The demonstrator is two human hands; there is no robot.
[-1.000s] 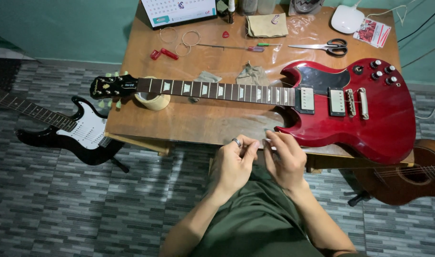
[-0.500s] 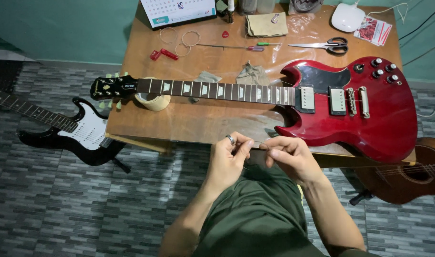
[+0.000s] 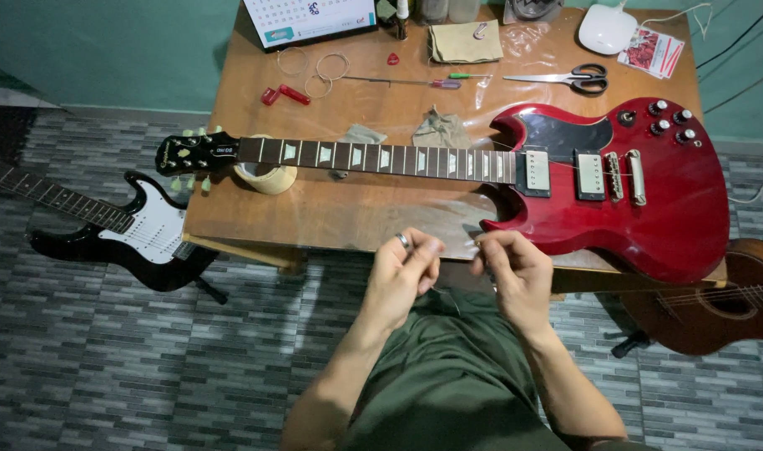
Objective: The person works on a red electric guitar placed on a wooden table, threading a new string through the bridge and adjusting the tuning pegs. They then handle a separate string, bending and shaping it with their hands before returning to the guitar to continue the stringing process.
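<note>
Lower centre of frame: left hand and right hand raised close together over the lap, just below the near table edge. Left fingers curled narrow, ring showing, pinching something thin; right fingers pinched narrow too. Thin wire, probably a guitar string, barely visible between and under the hands; too fine to trace fully. Step in hand, judged: uncoiling or straightening that string ahead of fitting. Next move likely calls for keeping tension even, avoiding kinks, then carrying one end up toward the bridge at centre right.

Just above hands: wooden table, near edge right beside the knuckles, little room there. Red electric guitar flat across the table, body overhanging the right near corner, neck running left onto a tape roll under the headstock. Open bare wood between neck and near edge, middle of frame: best working room.

Farther back: rags, red clips, string coils, screwdriver, scissors.

Floor left: black-and-white guitar. Lower right: acoustic guitar, close to the right elbow path.
</note>
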